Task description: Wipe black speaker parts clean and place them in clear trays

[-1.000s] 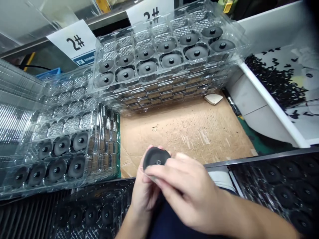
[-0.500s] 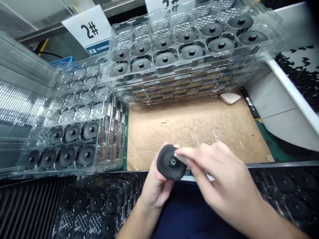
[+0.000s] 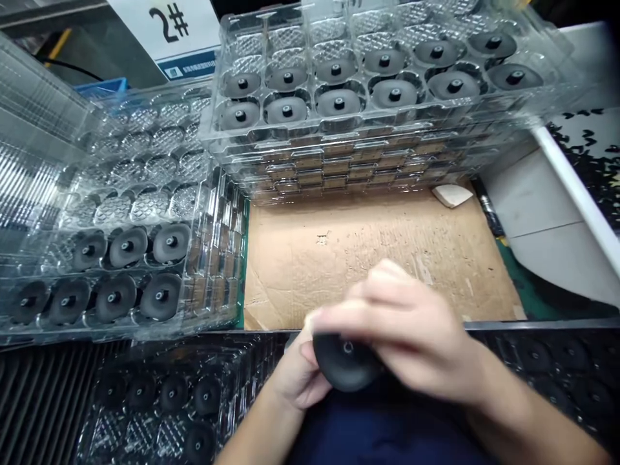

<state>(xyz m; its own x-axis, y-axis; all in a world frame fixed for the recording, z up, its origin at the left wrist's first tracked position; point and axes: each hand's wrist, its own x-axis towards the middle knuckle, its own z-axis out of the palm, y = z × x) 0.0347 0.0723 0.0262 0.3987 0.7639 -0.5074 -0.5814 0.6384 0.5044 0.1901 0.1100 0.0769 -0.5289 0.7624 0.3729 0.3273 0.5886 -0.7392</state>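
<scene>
My left hand point(image 3: 301, 376) grips a round black rubber-like disc point(image 3: 345, 369) with a small raised hub in its middle. The disc is tilted, face up, above the front edge of the work surface. Over its upper rim lies my right hand point(image 3: 411, 329), fingers closed and smeared by motion. Whatever those fingers hold is hidden from view. Similar discs sit in the clear plastic tray point(image 3: 310, 134) at the back and in another clear tray point(image 3: 191, 284) on the left.
A cardboard sheet point(image 3: 300, 258) covers the work surface, with a pale wedge-shaped piece point(image 3: 452, 195) near its back right. A white bin point(image 3: 571, 174) of small black parts stands at right. Dark trays point(image 3: 145, 423) sit below the front edge. A "2#" sign point(image 3: 169, 32) stands behind.
The disc and both hands appear lower in the view. My right fingers have moved from beside the hub to the disc's upper rim. A pale thin piece between them earlier is now hidden.
</scene>
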